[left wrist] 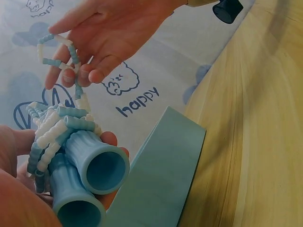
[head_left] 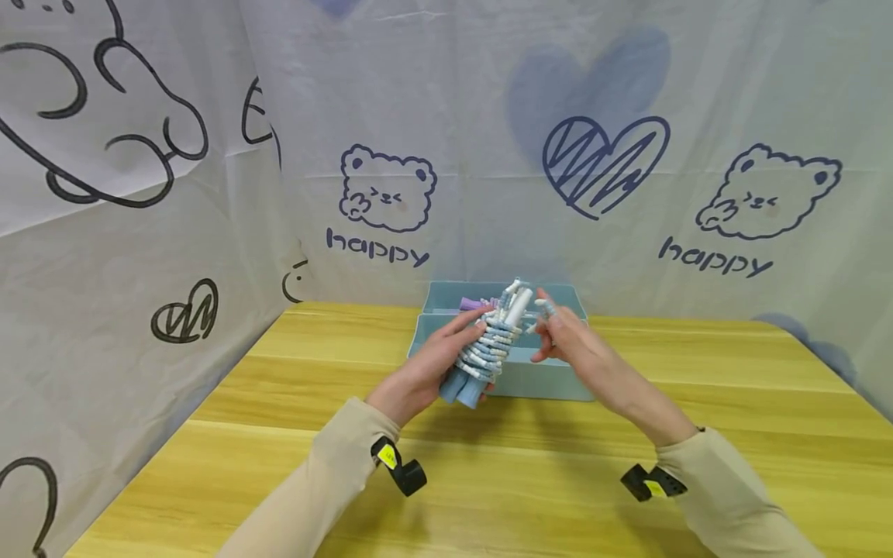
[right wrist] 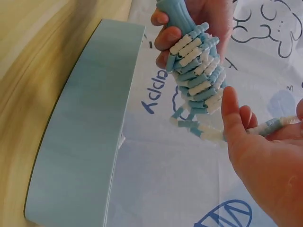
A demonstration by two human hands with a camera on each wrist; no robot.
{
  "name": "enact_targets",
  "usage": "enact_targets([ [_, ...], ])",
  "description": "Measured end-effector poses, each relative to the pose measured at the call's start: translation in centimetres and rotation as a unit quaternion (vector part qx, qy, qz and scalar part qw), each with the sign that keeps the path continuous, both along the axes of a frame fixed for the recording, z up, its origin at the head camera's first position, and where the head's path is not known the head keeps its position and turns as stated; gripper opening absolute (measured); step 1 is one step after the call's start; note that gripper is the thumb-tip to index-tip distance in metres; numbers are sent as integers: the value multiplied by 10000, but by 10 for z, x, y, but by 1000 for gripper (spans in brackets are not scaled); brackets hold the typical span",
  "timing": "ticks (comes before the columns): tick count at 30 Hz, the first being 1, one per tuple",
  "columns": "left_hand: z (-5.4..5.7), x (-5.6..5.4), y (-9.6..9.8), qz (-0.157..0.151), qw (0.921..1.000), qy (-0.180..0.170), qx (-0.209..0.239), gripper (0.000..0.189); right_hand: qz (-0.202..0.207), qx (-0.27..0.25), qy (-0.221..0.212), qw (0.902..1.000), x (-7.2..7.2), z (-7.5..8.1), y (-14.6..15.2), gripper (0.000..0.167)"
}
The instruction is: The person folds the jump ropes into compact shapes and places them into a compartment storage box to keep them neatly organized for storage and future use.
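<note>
A beaded jump rope (head_left: 486,353) in blue and white is wound around its own handles, whose hollow blue ends (left wrist: 106,168) face the left wrist camera. My left hand (head_left: 436,353) grips this bundle from the side, fingers wrapped behind it. From the top of the coil runs a loose length of beads (right wrist: 210,132) to my right hand (head_left: 575,341), which holds it looped across its fingers. A white tube-like part (head_left: 518,308) sticks out of the bundle's upper end. Both hands are raised over the front of a light blue box (head_left: 544,380).
The box stands on the wooden table (head_left: 698,403) with its lid (head_left: 558,298) raised at the back. Inside it lies a purple item (head_left: 470,304), partly hidden by the left hand. A printed cloth (head_left: 488,217) hangs behind the table and along its left side.
</note>
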State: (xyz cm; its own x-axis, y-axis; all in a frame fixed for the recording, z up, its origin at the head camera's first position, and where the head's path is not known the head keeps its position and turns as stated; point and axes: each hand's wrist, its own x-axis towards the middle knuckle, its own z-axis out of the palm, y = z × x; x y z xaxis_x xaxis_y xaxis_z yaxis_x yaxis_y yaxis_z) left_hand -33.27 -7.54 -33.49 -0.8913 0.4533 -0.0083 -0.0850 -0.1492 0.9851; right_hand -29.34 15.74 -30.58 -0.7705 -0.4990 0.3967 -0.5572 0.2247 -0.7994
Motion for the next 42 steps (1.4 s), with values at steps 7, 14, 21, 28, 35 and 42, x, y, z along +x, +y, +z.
enact_targets([
  [7,0,1,1,-33,10000,74,-14,42,-790,-109,629,9948,-5,-6,2,41],
  [14,2,6,6,-39,9997,240,-43,45,-1758,331,1155,9771,-7,-10,4,40],
  [21,3,11,9,228,9992,330,-54,42,-2026,508,1937,9586,-7,-15,-1,34],
  [28,1,12,14,293,9986,416,-126,43,-2898,479,2475,9233,-4,-16,-3,20],
  [35,-1,19,22,989,9539,2253,-1719,42,-3167,852,2886,8995,-3,-16,-3,14],
  [42,-2,23,25,2250,8133,3971,-3607,44,-2398,288,2818,9286,-6,-21,-8,24],
])
